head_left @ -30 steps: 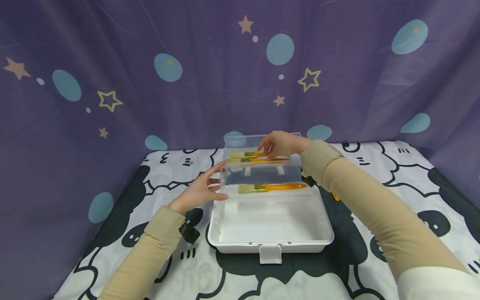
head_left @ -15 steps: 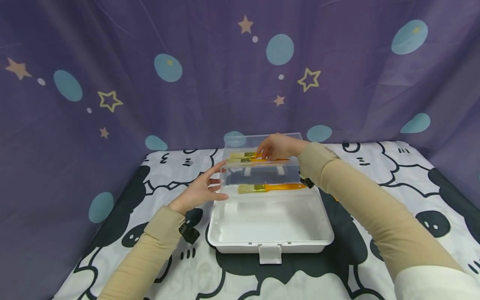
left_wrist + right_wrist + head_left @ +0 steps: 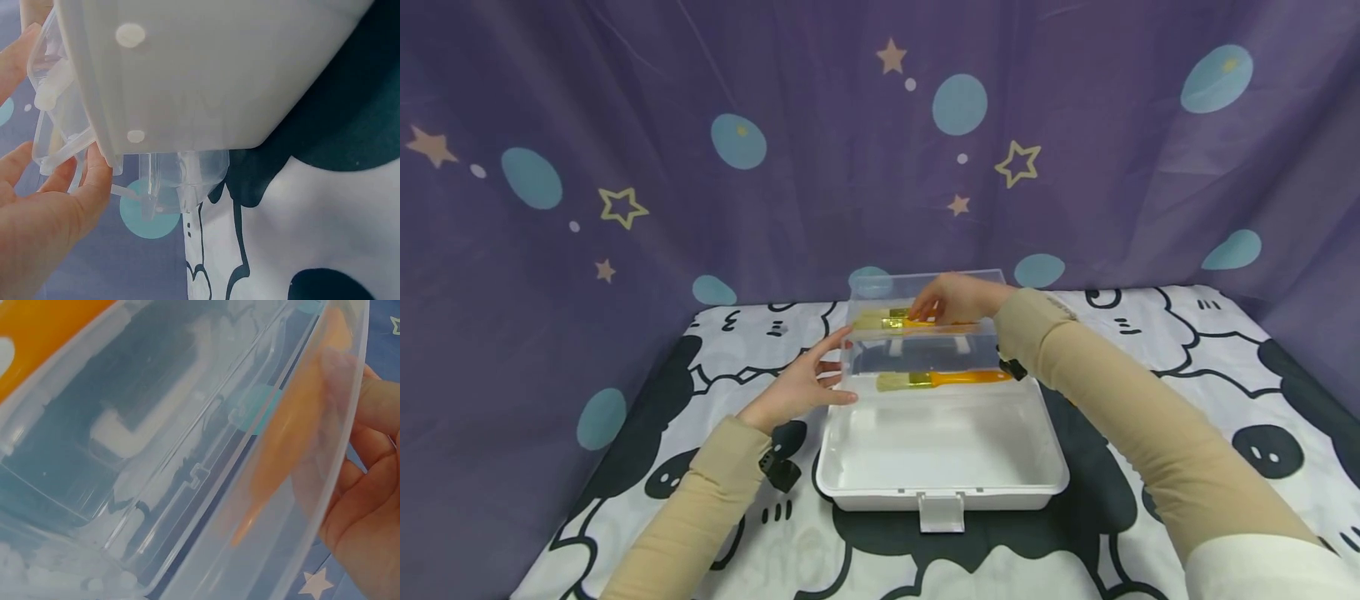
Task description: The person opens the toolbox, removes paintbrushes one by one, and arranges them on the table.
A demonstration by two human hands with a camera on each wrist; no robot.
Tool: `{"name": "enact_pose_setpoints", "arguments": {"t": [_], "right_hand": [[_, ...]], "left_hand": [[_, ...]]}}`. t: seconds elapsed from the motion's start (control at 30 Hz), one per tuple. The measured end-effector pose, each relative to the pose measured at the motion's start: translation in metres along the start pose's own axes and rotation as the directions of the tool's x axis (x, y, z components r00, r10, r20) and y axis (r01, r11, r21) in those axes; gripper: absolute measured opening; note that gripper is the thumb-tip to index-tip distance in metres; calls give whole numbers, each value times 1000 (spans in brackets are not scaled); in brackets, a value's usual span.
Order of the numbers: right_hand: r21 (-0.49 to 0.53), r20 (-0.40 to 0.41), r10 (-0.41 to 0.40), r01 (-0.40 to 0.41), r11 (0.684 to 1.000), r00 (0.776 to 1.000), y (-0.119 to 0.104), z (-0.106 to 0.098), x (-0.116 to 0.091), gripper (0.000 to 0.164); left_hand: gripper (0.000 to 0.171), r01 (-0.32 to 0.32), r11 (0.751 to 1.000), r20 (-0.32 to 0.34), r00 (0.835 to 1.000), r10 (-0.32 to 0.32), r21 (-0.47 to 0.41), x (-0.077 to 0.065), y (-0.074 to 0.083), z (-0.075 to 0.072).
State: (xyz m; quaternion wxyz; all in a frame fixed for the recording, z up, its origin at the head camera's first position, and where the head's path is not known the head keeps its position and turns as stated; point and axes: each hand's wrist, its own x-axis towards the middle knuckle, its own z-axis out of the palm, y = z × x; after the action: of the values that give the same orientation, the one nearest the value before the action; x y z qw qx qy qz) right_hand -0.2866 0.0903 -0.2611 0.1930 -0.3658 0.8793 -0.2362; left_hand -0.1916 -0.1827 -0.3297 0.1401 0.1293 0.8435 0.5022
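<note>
A white toolbox (image 3: 880, 497) stands with its clear trays raised at the back. Paintbrushes (image 3: 872, 322) with yellow-orange handles lie in the upper clear tray (image 3: 917, 282). Reaching into that tray, my right hand (image 3: 961, 297) pinches a paintbrush; its orange handle (image 3: 289, 440) shows through the clear wall in the right wrist view. Another paintbrush (image 3: 951, 379) lies in the lower tray. My left hand (image 3: 797, 385) is at the trays' left end, fingers spread and fingertips touching the clear plastic. In the left wrist view the white box wall (image 3: 187, 81) hides part of the trays.
The box's white bottom compartment (image 3: 940, 442) faces me, with a latch (image 3: 942, 512) at the front. A cloth (image 3: 760, 550) with black-and-white cartoon print lies underneath. Behind hangs a purple curtain (image 3: 820, 208) with stars and blue dots.
My right hand has lowered slightly into the upper tray, and the brush there has shifted a little down. The left hand keeps its place at the trays' end.
</note>
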Motion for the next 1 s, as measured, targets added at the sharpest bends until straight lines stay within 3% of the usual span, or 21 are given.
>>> {"name": "enact_pose_setpoints", "arguments": {"t": [0.6,1.0], "right_hand": [[-46,1,-26,26,999,1000,-1,-4,1,36],[64,-6,29,-28,998,1000,4,-4,1,35]], "left_hand": [[97,-1,1000,0,1000,1,-23,0,0,0],[97,-11,999,1,1000,11,-31,-1,-1,1]]}}
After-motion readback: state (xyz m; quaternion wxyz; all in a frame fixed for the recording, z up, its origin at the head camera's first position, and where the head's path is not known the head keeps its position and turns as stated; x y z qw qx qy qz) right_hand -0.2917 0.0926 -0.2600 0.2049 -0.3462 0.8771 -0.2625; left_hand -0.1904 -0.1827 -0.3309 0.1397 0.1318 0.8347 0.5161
